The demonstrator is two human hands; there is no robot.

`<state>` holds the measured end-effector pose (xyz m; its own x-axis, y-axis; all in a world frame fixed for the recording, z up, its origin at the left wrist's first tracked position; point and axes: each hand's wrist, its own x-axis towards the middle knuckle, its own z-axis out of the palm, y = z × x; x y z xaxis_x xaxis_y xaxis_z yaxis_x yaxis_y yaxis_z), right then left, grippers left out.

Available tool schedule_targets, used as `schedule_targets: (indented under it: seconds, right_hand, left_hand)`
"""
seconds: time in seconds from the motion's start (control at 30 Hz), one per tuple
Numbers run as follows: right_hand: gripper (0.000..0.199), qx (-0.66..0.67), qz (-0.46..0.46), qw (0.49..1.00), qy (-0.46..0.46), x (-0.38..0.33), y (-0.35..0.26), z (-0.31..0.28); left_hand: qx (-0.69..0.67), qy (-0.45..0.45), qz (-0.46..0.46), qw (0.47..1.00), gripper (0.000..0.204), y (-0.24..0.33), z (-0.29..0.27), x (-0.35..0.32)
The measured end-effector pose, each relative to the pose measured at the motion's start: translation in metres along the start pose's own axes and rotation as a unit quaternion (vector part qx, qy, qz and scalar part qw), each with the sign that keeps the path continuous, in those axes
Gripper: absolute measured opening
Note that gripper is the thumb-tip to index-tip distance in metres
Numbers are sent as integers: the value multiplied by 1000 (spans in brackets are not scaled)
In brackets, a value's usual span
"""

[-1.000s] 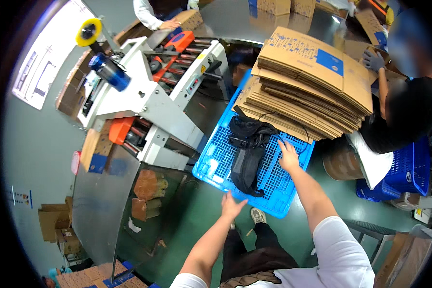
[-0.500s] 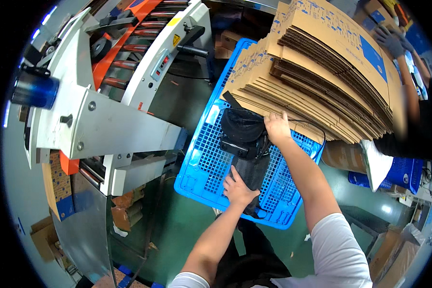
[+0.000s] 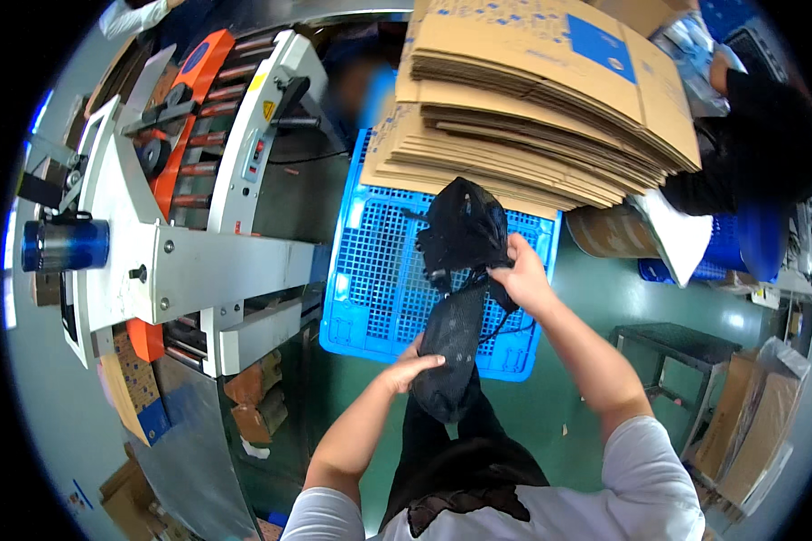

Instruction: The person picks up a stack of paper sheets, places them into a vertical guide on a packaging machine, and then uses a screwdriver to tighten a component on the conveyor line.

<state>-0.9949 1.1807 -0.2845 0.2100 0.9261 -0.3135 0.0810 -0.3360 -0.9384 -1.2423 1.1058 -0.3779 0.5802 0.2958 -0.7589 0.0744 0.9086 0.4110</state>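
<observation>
A long black fabric bag [image 3: 453,334] with a mesh-like lower part, loose straps and a bulky upper end hangs between my hands over the pallet. My left hand [image 3: 415,366] is closed round the side of its lower part, thumb on top. With pinched fingers my right hand [image 3: 523,272] grips the bag's upper part at its right edge. Below it lies the blue plastic grid pallet [image 3: 356,270]. The bag's underside and what it may hold are hidden.
Flattened cardboard boxes [image 3: 523,54] are stacked on the pallet's far part. A white and orange roller conveyor machine [image 3: 253,261] stands at the left. Another person in a dark sleeve [image 3: 740,126] is at the far right. A dark metal stool [image 3: 677,343] stands at the right.
The bag has come up off the pallet, its upper end now raised and bunched. My left hand has moved lower on it and closed round it. The head view has shifted.
</observation>
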Motion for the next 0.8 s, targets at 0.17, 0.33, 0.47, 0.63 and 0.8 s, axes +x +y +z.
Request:
schedule_targets:
  seconds: [0.17, 0.33, 0.47, 0.63, 0.8]
  right_hand:
    - [45, 137, 40, 989, 25, -99, -44, -17]
    - [57, 8, 2, 996, 87, -197, -70, -24]
    - [59, 277, 67, 946, 156, -268, -91, -52]
    - [54, 441, 18, 850, 288, -386, -85, -91]
    - [54, 421, -63, 806, 411, -516, -74, -99]
  left_hand:
    - [-45, -80, 41, 995, 85, -4, 62, -50]
    - [85, -127, 169, 974, 93, 1, 136, -95]
    - [226, -124, 347, 902, 87, -28, 159, -91]
    - [166, -71, 198, 963, 57, -14, 259, -145]
    - [190, -269, -5, 944, 60, -85, 329, -167]
